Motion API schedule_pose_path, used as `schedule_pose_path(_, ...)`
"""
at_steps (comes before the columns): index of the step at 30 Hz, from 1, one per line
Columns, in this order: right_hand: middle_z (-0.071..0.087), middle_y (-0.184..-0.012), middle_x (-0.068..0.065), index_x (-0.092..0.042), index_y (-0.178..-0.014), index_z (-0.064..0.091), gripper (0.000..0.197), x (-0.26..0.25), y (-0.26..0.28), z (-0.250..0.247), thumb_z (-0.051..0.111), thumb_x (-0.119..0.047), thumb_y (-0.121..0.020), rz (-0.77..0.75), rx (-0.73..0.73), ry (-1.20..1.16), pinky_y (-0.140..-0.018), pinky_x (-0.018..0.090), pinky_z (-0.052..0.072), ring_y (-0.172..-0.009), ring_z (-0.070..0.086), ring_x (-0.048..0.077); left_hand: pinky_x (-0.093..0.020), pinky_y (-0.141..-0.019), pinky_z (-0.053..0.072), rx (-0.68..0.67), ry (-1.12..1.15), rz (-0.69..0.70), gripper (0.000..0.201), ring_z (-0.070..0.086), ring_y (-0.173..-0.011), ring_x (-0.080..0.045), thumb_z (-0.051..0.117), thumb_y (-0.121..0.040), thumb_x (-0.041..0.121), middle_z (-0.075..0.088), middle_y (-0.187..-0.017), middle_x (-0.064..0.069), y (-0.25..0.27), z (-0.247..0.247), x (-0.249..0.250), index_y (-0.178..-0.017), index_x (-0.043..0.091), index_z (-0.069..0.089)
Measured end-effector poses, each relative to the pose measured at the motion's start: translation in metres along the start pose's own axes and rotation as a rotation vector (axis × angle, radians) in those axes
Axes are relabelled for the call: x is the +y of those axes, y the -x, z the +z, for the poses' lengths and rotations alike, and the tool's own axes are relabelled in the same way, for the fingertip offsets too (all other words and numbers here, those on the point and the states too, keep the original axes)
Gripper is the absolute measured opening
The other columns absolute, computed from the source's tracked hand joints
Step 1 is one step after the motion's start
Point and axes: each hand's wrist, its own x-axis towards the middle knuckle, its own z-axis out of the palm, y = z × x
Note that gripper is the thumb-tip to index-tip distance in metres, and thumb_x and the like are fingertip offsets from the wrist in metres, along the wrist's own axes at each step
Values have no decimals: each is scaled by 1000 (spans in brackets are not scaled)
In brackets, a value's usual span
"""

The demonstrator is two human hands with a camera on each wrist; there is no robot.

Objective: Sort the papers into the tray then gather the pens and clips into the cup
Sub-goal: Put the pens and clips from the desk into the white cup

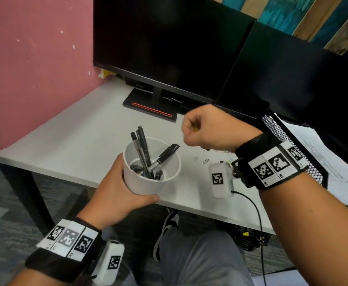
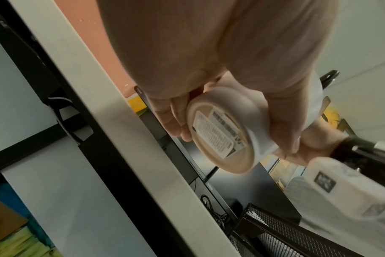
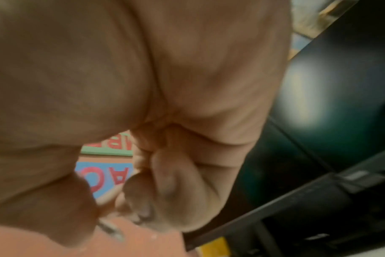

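Observation:
My left hand [image 1: 137, 200] grips a white cup [image 1: 152, 182] by its side and holds it up at the desk's near edge. In the left wrist view the cup [image 2: 226, 132] shows its labelled base, with fingers [image 2: 176, 121] wrapped round it. Several black pens [image 1: 143, 147] and a marker [image 1: 167, 154] stand in it. My right hand [image 1: 191, 129] is curled into a fist just above and right of the cup's rim. A metal paper clip [image 3: 110, 228] pokes out between thumb and fingers. Loose clips [image 1: 205, 161] lie on the desk under the right wrist. Papers [image 1: 323, 153] lie in the black mesh tray [image 1: 276, 129].
Two dark monitors [image 1: 158, 48] [image 1: 292, 79] stand along the back of the white desk [image 1: 76, 137], one on a black base with a red stripe [image 1: 150, 106]. A pink wall [image 1: 24, 79] closes the left side. Cables [image 1: 251, 240] hang under the desk by my knees.

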Motion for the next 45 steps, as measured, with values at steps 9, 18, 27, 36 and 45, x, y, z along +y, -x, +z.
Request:
schedule_pose_path(9, 81, -99, -4, -13, -106, 81, 24, -31, 5, 11, 70, 4, -93, -162, -56, -148, -80, 26, 65, -94, 80, 10, -24, -90, 50, 2, 13, 7, 104, 65, -118, 1, 105, -52, 30, 68, -128, 19, -1, -3, 0, -138, 44, 49)
schedule_pose_path(18, 78, -86, -6, -27, -85, 77, 20, 103, -17, 8, 73, -8, -90, 350, -12, 283, -70, 29, 65, -70, 78, 13, -20, -86, 49, 28, 6, 2, 95, 66, -113, 1, 105, -54, 20, 70, -122, 15, -2, -9, 5, -129, 43, 51)
schedule_pose_path(27, 74, -92, 2, -14, -92, 75, 16, 164, -7, 50, 75, -2, -81, 544, -121, 287, -64, 33, 64, -63, 66, 19, -2, -79, 48, 45, -15, 15, 93, 64, -111, 9, 104, -55, 17, 69, -121, 15, -2, -9, 4, -126, 44, 51)
schedule_pose_path(36, 60, -67, 23, 5, -79, 61, 26, 183, -2, 44, 39, 12, -93, 663, 32, -389, -40, 26, 48, -48, 59, 28, -4, -76, 49, 58, -19, -1, 93, 63, -109, 11, 104, -56, 18, 68, -119, 16, -3, -12, 5, -129, 40, 51)
schedule_pose_path(45, 58, -67, 2, -11, -86, 70, 8, 187, -4, 48, 78, -11, -87, 661, 8, -30, -40, 21, 38, -47, 46, 17, -11, -78, 50, 52, -24, -18, 94, 65, -110, 5, 104, -56, 21, 69, -120, 16, -4, -14, 4, -131, 39, 51)
